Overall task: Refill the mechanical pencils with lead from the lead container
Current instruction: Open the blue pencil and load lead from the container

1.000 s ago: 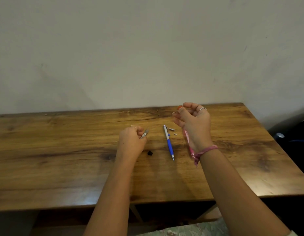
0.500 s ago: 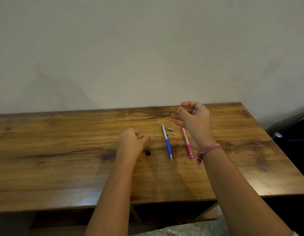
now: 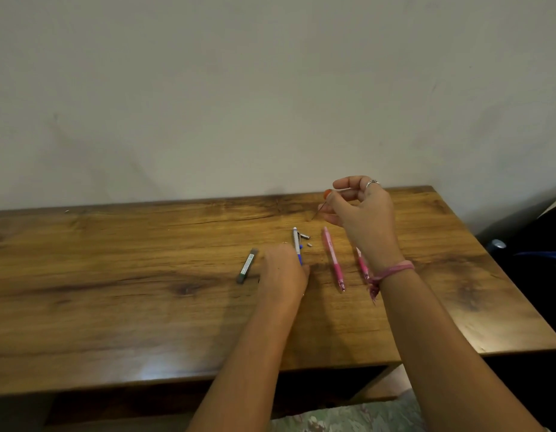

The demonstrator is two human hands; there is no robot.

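My right hand [image 3: 362, 213] is raised over the back of the wooden table [image 3: 114, 291] and pinches a thin pencil lead [image 3: 318, 211] between thumb and fingertips. My left hand [image 3: 283, 274] lies low over the lower half of the blue mechanical pencil [image 3: 296, 241]. Its fingers are hidden behind the back of the hand. The grey-green lead container [image 3: 247, 265] lies flat on the table just left of that hand. Two pink mechanical pencils [image 3: 333, 258] [image 3: 362, 265] lie to the right, the second partly behind my right wrist.
A small metal pencil cap [image 3: 304, 236] and a tiny eraser piece [image 3: 309, 244] lie beside the blue pencil's top. A plain wall rises right behind the table. A dark object [image 3: 532, 260] stands off the table's right edge.
My left hand has let go of the lead container, which now lies on the table, and moved right onto the blue pencil. My right hand stays raised with the lead.
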